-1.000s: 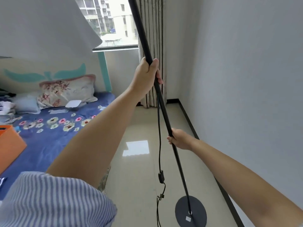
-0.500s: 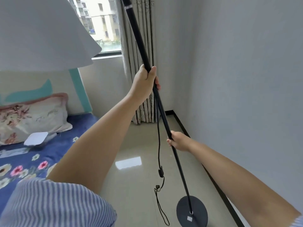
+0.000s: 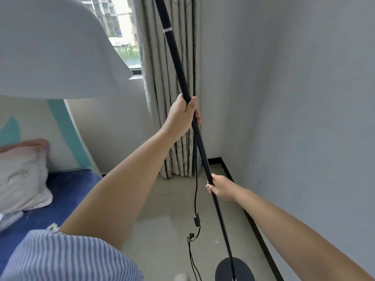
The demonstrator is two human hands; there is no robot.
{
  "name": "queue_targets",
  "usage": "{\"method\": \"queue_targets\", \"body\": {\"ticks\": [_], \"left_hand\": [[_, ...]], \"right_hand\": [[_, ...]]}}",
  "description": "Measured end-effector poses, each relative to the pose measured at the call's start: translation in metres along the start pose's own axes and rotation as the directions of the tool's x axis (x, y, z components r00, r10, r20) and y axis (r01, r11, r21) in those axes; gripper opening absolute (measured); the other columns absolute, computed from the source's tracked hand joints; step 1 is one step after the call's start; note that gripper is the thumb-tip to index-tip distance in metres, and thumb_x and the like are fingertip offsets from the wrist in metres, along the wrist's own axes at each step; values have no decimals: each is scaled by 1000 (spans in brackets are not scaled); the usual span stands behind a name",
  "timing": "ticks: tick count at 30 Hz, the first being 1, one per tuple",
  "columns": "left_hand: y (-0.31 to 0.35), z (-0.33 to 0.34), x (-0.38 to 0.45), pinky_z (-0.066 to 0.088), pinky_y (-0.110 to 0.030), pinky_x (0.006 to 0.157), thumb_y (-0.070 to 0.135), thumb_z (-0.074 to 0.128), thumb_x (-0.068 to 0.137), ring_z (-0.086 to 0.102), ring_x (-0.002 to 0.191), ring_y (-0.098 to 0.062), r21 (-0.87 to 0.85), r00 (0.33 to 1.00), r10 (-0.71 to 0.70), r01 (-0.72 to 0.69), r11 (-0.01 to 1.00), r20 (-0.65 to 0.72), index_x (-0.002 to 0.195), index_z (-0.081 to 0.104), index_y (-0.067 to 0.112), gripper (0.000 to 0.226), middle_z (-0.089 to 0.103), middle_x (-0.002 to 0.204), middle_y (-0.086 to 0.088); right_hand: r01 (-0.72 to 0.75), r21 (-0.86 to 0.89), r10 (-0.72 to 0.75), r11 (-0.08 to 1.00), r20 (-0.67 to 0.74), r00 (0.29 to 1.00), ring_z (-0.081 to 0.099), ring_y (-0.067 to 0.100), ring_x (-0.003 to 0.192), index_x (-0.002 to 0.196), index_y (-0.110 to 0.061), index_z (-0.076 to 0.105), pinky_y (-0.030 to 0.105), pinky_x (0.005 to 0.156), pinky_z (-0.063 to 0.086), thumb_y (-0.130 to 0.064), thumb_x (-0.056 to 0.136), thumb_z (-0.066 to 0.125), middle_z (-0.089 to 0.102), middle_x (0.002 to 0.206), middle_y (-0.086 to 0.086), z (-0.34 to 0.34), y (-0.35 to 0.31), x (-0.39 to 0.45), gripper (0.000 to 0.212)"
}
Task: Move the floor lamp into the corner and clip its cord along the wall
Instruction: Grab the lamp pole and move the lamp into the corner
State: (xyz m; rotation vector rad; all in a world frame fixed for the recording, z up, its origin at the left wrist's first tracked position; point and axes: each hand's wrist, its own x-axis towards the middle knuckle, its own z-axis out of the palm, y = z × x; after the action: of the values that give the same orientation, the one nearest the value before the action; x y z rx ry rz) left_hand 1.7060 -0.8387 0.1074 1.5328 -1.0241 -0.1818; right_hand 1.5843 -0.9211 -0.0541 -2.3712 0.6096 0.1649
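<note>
The floor lamp's thin black pole [image 3: 176, 57] leans across the middle of the view, tilted toward the upper left. Its white shade [image 3: 52, 47] fills the upper left. The round black base [image 3: 241, 270] is low at the bottom edge, over the tiled floor. My left hand [image 3: 182, 116] grips the pole high up. My right hand [image 3: 221, 187] grips it lower down. The black cord [image 3: 196, 191] hangs loose beside the pole, with an inline switch [image 3: 196, 221] on it, and trails to the floor.
The room corner [image 3: 211, 157] lies ahead, with a grey curtain [image 3: 172, 82] hanging to its left and a white wall [image 3: 304, 118] with a dark baseboard [image 3: 253, 222] on the right. A bed with a blue sheet [image 3: 67, 191] and a pillow [image 3: 22, 177] stands at the left.
The view has swung right and closer to the corner; the bed slid out to the left. Both hands keep the same grip on the pole, and the lamp has come nearer the curtain.
</note>
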Motion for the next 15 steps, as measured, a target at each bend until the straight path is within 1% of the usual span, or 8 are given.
{"method": "queue_targets", "body": {"ticks": [3,5,6,8,10,12,14,15], "left_hand": [[-47,6,73,49,-16,54,17,32,97,54,44,-2,8,1000,8,-8,1000,16,69,35,22,29,52,59,3],[-77,9,122,50,-31,65,16,32,97,55,51,-12,-4,1000,-12,12,1000,26,69,35,23,29,51,59,3],[-90,11,146,49,-38,68,16,32,97,54,52,-15,-13,999,-22,23,1000,32,69,35,23,30,51,59,3],[-116,15,191,49,-43,71,16,31,98,53,52,-16,-18,999,-37,38,999,35,69,34,24,30,50,59,3],[-136,21,234,50,-43,70,16,31,98,53,52,-15,-13,999,-44,44,999,28,69,34,25,30,49,59,4],[-154,29,274,48,-38,65,17,32,98,53,52,-13,-6,998,-56,56,998,22,69,34,26,30,50,58,5],[-169,38,311,47,-36,64,16,32,97,54,51,-11,2,997,-76,76,997,24,70,35,26,29,50,57,5],[-177,43,328,48,-36,66,16,32,97,55,51,-9,-2,996,-80,80,997,31,71,35,27,29,50,58,5]], "right_hand": [[-24,2,24,1000,4,1000,48,17,90,123,6,40,35,91,42,-15,96,40,54,96,12,-27,13,78,35],[-36,-9,36,999,14,999,46,16,91,128,10,34,34,93,40,-16,97,38,50,95,7,-45,21,130,41],[-41,-11,42,999,13,999,47,18,93,128,11,34,34,95,40,-16,97,37,50,96,7,-54,25,156,41],[-71,-3,71,997,4,997,51,28,103,128,11,36,35,98,38,-17,97,36,54,102,15,-73,34,205,41],[-100,5,100,995,-10,995,48,34,116,126,10,38,36,99,37,-19,97,35,52,122,25,-90,46,251,41],[-123,6,123,992,-18,992,45,35,120,125,9,39,38,102,36,-21,97,35,46,131,28,-107,59,295,41],[-130,20,130,991,-36,991,50,33,109,118,6,44,37,93,39,-20,96,36,49,124,27,-124,71,335,34],[-126,21,127,992,-51,991,51,29,100,109,1,47,34,85,39,-19,96,37,52,113,24,-132,76,353,26]]}}
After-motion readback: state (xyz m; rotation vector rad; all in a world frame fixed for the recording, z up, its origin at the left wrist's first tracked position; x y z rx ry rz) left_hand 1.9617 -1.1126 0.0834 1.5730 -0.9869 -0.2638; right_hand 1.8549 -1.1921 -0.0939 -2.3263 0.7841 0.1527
